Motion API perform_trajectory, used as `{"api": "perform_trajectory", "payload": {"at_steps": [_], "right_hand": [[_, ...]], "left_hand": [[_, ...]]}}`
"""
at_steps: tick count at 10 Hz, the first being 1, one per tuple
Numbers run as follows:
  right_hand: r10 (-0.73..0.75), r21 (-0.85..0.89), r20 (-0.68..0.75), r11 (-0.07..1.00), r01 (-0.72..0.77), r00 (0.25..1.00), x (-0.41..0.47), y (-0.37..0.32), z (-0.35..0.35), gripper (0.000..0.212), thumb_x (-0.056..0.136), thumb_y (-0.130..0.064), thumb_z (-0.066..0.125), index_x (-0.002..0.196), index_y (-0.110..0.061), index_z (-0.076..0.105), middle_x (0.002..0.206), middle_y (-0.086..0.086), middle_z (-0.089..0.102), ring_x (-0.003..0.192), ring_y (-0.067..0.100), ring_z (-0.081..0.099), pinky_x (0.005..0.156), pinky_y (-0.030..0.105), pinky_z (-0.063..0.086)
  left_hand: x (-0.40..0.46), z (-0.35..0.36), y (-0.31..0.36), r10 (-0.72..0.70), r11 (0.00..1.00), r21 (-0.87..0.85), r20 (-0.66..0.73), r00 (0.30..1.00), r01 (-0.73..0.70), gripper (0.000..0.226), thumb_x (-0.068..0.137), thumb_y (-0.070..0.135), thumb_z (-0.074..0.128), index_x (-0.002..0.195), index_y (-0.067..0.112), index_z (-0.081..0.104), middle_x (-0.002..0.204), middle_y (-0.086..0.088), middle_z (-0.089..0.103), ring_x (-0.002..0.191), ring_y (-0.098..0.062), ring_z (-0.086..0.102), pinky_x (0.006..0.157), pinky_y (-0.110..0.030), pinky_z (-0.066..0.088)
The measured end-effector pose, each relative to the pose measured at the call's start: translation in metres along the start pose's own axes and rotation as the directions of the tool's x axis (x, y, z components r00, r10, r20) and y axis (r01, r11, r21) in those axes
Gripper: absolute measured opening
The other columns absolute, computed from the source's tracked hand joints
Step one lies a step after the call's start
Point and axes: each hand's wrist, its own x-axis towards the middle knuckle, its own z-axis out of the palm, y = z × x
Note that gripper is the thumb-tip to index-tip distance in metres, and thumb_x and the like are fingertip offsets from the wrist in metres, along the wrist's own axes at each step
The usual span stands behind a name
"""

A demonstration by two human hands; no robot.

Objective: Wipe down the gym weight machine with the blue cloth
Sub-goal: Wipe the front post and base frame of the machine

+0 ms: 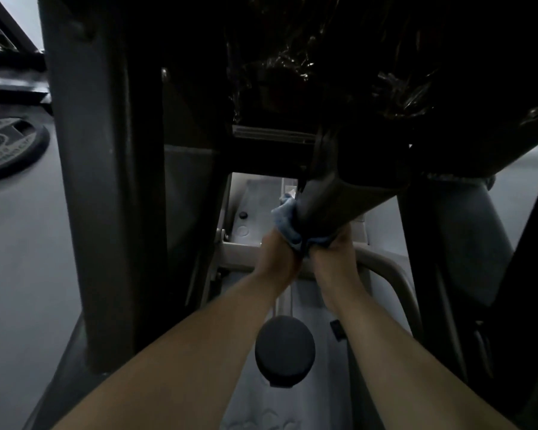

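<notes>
The blue cloth (pixel 284 223) is bunched around the lower end of a dark slanted bar (pixel 333 200) of the weight machine, near the middle of the view. My left hand (pixel 278 254) grips the cloth from the left side of the bar. My right hand (pixel 333 252) grips it from the right, both hands close together under the bar. Most of the cloth is hidden behind the bar and my fingers. A thick dark upright post (pixel 106 181) of the machine stands to the left.
A round black knob (pixel 284 352) on a pale rod sits just below my forearms. A pale curved frame tube (pixel 395 271) runs behind my hands. A weight plate (pixel 10 147) lies on the grey floor at the left. Shiny black wrapping (pixel 323 57) covers the machine overhead.
</notes>
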Motion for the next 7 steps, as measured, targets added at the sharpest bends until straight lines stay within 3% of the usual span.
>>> {"api": "perform_trajectory", "payload": {"at_steps": [1,2,3,4,5,6,7], "right_hand": [[0.047,0.066,0.069,0.997,-0.052,0.996,0.011,0.006,0.006,0.025,0.093,-0.014,0.050,0.118,-0.018,0.051,0.107,0.007,0.062,0.097,0.020,0.061,0.084,0.037,0.053],[0.141,0.120,0.105,0.981,-0.153,0.984,0.020,0.009,0.008,0.029,0.096,-0.018,0.045,0.126,-0.018,0.049,0.113,0.008,0.060,0.101,0.024,0.059,0.087,0.041,0.052],[0.163,0.102,0.115,0.979,-0.175,0.980,0.017,0.010,0.009,0.030,0.096,-0.019,0.042,0.125,-0.014,0.049,0.110,0.013,0.061,0.098,0.028,0.060,0.082,0.041,0.053],[0.152,0.105,0.108,0.981,-0.163,0.982,0.007,0.006,0.005,0.025,0.097,-0.023,0.041,0.120,-0.018,0.051,0.107,0.012,0.062,0.096,0.028,0.061,0.083,0.046,0.054],[0.123,0.089,0.102,0.987,-0.132,0.987,-0.002,-0.006,-0.002,0.026,0.097,-0.017,0.042,0.122,-0.017,0.050,0.110,0.008,0.063,0.098,0.025,0.061,0.086,0.044,0.054],[0.119,0.097,0.038,0.988,-0.122,0.992,-0.011,-0.025,-0.007,0.022,0.095,-0.006,0.042,0.113,-0.017,0.049,0.110,0.008,0.062,0.094,0.020,0.060,0.081,0.031,0.052],[0.084,0.065,0.010,0.994,-0.085,0.996,-0.026,-0.051,-0.017,0.028,0.094,-0.001,0.040,0.119,-0.012,0.047,0.088,0.000,0.057,0.071,0.007,0.053,0.054,0.007,0.044]], "left_hand": [[0.024,-0.002,0.000,-0.231,0.971,-0.061,-0.014,0.973,0.230,0.042,0.093,0.000,0.046,0.075,0.036,0.036,0.088,0.005,0.053,0.076,-0.005,0.051,0.077,-0.020,0.047],[0.030,0.004,-0.002,-0.112,0.977,0.176,-0.076,0.991,0.124,0.032,0.096,0.005,0.040,0.070,0.024,0.040,0.070,-0.002,0.059,0.070,-0.015,0.047,0.067,-0.021,0.045],[0.024,0.006,-0.005,-0.165,0.970,0.168,-0.072,0.984,0.175,0.027,0.097,0.006,0.040,0.072,0.015,0.044,0.073,-0.007,0.053,0.057,-0.015,0.044,0.044,-0.014,0.042],[0.017,0.010,-0.008,-0.198,0.976,0.073,-0.069,0.978,0.203,0.017,0.096,0.014,0.037,0.090,0.009,0.053,0.069,-0.013,0.054,0.054,-0.024,0.047,0.041,-0.023,0.041],[0.007,0.011,0.001,-0.274,0.958,-0.105,-0.069,0.959,0.267,0.016,0.094,0.020,0.044,0.090,0.011,0.057,0.075,-0.015,0.062,0.067,-0.029,0.058,0.054,-0.034,0.047],[-0.013,0.010,0.027,-0.269,0.963,-0.047,-0.061,0.961,0.266,0.012,0.093,0.003,0.047,0.085,0.010,0.052,0.078,-0.008,0.058,0.070,-0.018,0.056,0.055,-0.024,0.051],[-0.034,0.008,0.047,-0.250,0.967,-0.078,-0.072,0.966,0.244,0.029,0.091,-0.009,0.043,0.069,0.011,0.044,0.068,-0.007,0.050,0.062,-0.014,0.048,0.048,-0.015,0.044]]}}
